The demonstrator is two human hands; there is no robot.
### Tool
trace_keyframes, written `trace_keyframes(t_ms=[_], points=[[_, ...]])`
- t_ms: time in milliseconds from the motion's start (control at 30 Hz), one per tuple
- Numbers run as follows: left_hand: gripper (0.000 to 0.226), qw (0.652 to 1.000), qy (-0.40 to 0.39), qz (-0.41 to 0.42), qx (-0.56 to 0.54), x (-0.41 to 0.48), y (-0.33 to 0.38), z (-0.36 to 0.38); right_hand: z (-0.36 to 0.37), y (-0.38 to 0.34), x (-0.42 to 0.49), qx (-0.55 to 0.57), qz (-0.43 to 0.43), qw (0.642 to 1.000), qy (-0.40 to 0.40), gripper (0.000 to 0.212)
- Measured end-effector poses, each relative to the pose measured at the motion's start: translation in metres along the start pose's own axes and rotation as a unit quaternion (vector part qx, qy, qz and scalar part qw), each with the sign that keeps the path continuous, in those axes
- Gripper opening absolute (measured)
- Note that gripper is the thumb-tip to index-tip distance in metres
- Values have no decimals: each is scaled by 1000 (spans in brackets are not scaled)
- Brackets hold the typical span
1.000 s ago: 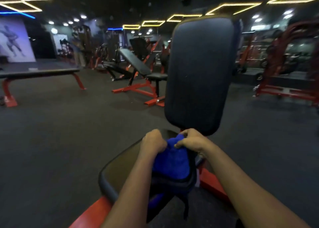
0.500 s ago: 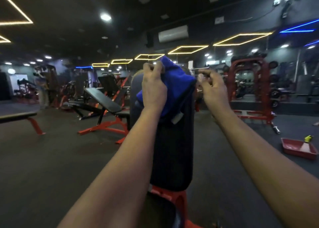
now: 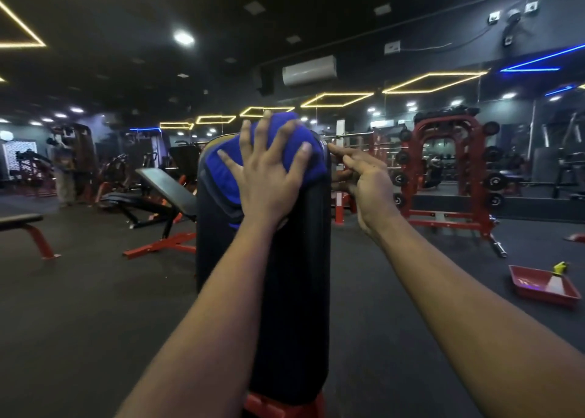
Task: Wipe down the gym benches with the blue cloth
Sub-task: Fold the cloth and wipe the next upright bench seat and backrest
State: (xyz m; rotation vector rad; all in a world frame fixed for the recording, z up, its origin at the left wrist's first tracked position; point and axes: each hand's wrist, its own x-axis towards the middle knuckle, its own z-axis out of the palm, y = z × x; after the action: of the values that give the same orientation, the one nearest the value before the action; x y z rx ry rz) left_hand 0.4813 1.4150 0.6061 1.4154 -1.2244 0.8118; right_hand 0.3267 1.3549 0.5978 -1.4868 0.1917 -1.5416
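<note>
- On my feed the blue cloth (image 3: 221,183) lies draped over the top of the upright bench backrest pad (image 3: 294,291), bunched across its rounded upper edge.
- The left hand (image 3: 269,180) lies flat on the cloth, its fingers (image 3: 245,139) spread wide apart and pressing the fabric against the pad.
- The right hand (image 3: 367,183) hangs just right of the pad's top edge. Its fingers are loosely extended and hold nothing, and I cannot tell whether the fingertips touch the pad.
- The pad is black and glossy, and a red frame (image 3: 278,405) shows at its foot.
- Right of the pad, a red tray (image 3: 538,291) with a yellow-capped bottle (image 3: 558,267) in it sits on the dark rubber floor (image 3: 95,307).
- Behind the pad to the left is an incline bench (image 3: 164,183), and further left a flat bench (image 3: 22,219).
- Behind the pad to the right is a red power rack (image 3: 449,170) hung with weight plates.
- Above the pad, an air conditioner (image 3: 308,69) is mounted on the dark wall, with yellow diamond-shaped strip lights (image 3: 335,99) below it.
</note>
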Motion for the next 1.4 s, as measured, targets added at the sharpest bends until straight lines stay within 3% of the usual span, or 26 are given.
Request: trace_keyframes(t_ms=[100,167,267,333,433,533,600,700,767,867,1000,1067,1167,1233,1300,1400], points=[[54,977,51,-207,-20,-5,34,16,1,9,2,12,-15,1000,11,31],[56,985,34,-169,-4,-26,50,18,2,16,0,27,-13,999,13,28],[59,998,-38,24,40,-39,19,2,5,21,-1,63,3,998,0,26],[57,993,-65,81,56,-17,-13,-8,8,25,-2,72,-10,997,1,25],[55,998,-29,-50,22,22,-28,-10,14,28,-1,52,-56,997,25,25],[58,978,27,-208,8,15,1,8,23,29,-9,42,-83,995,36,26],[59,981,42,-189,18,-8,27,14,28,31,-13,33,-93,994,50,24],[57,1000,3,-22,11,-28,23,8,31,37,-12,42,-97,992,70,24],[57,999,-19,37,26,-17,-9,0,35,42,-11,36,-104,990,85,25],[53,997,7,-78,14,17,-50,-7,40,45,-14,6,-103,989,108,22],[57,956,37,-288,-45,32,-40,-6,40,44,-14,-18,-115,986,117,22],[61,961,36,-271,-26,11,-10,1,41,45,-15,-19,-116,985,126,23],[68,994,1,-109,-7,-26,15,5,39,45,-14,-24,-130,982,139,23],[71,998,-26,-52,-9,-20,-7,-2,39,47,-15,-34,-134,980,141,23],[66,996,-8,-91,-20,1,-39,-8,39,48,-15,-42,-127,981,138,23],[70,971,23,-230,-52,34,-67,-14,40,48,-15,-57,-136,979,138,24]])
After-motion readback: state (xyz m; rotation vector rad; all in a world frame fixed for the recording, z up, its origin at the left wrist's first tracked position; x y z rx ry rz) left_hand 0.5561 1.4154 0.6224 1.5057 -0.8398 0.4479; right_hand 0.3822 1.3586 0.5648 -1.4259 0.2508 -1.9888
